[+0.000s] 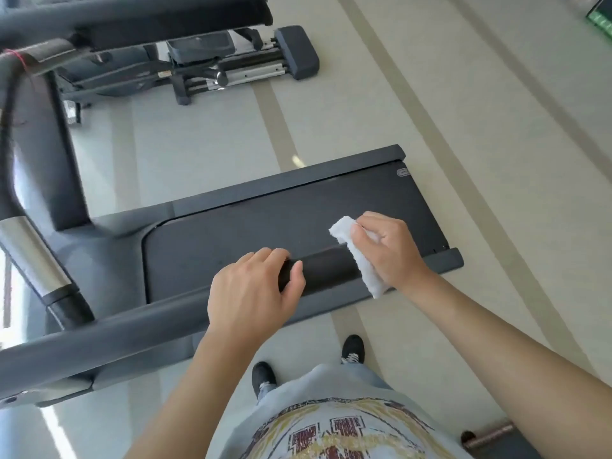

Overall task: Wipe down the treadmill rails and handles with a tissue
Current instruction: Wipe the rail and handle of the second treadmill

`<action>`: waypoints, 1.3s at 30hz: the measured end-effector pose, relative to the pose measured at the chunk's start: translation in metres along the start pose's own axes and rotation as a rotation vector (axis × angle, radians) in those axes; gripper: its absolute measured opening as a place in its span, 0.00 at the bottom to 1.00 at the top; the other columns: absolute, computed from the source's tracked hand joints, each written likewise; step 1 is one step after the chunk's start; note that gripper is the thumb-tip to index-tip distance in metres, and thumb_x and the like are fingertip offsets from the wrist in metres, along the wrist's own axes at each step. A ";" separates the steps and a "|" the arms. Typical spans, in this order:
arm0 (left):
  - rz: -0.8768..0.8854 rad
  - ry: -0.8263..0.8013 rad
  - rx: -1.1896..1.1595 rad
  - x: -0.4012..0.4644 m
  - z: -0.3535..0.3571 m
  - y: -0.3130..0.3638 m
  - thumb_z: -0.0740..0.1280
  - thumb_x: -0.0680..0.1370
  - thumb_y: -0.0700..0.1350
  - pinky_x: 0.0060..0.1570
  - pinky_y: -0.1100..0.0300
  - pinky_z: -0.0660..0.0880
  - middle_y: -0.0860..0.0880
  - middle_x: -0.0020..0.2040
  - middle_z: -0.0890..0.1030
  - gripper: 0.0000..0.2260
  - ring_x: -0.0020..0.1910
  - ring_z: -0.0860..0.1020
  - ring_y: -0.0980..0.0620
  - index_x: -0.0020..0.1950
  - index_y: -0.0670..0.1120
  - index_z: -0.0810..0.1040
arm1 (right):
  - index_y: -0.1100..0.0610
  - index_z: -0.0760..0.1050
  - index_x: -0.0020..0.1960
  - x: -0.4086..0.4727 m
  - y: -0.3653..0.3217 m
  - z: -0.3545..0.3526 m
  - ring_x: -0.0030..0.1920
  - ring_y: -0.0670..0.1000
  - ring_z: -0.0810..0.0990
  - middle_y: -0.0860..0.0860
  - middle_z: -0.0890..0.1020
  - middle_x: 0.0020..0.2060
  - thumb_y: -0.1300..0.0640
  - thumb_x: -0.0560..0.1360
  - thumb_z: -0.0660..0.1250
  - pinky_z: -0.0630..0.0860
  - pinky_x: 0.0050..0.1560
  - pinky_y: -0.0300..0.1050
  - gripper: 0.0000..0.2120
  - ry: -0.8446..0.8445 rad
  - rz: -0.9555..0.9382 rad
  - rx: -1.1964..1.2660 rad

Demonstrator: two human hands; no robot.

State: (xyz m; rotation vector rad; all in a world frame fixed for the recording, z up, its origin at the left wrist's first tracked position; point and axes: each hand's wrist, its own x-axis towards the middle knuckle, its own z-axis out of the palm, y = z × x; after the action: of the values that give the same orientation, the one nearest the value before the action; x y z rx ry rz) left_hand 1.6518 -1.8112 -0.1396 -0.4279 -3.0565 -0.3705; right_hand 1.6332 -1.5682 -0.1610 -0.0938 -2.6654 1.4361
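Right hand (pixel 392 248) pinching the folded tissue (pixel 359 260), draped across the near handrail (pixel 324 270) at its free end. Left hand (pixel 251 293) curled round the same rail, just beside. Rail's long axis running leftward from the tissue toward the left hand; probably next wiped that way.

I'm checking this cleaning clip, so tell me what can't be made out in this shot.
- Head view: the handrail under the tissue is covered, so its cleanliness is unknown.
- Right hand palm side faces away; its grip is partly hidden.
- Left hand covers the rail beneath it.
- Console is cut off by the top edge.
- Belt logo is too small to read.
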 end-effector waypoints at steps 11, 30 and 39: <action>-0.040 0.259 0.040 0.001 0.006 0.005 0.58 0.84 0.52 0.25 0.58 0.63 0.53 0.30 0.74 0.19 0.28 0.70 0.48 0.36 0.50 0.79 | 0.51 0.74 0.31 0.017 -0.052 0.035 0.31 0.55 0.70 0.47 0.68 0.29 0.51 0.77 0.64 0.67 0.33 0.48 0.16 -0.212 -0.382 -0.449; -0.093 0.331 0.082 -0.003 0.014 0.009 0.60 0.81 0.47 0.26 0.54 0.67 0.53 0.32 0.77 0.16 0.31 0.75 0.47 0.36 0.50 0.81 | 0.55 0.64 0.39 -0.023 0.024 0.000 0.36 0.47 0.67 0.41 0.66 0.38 0.57 0.82 0.66 0.66 0.35 0.41 0.16 0.094 -0.219 0.128; -0.120 0.306 0.034 0.001 0.011 0.009 0.57 0.80 0.43 0.25 0.58 0.57 0.51 0.27 0.68 0.17 0.26 0.65 0.45 0.30 0.46 0.68 | 0.52 0.71 0.33 0.008 -0.058 0.046 0.30 0.53 0.63 0.47 0.66 0.29 0.52 0.75 0.67 0.54 0.34 0.45 0.13 -0.080 -0.529 -0.412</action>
State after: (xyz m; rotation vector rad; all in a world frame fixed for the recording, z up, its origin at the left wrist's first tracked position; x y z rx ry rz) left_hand 1.6535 -1.7999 -0.1485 -0.1674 -2.7911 -0.3508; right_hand 1.6194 -1.6373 -0.1371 0.5968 -2.7079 0.7400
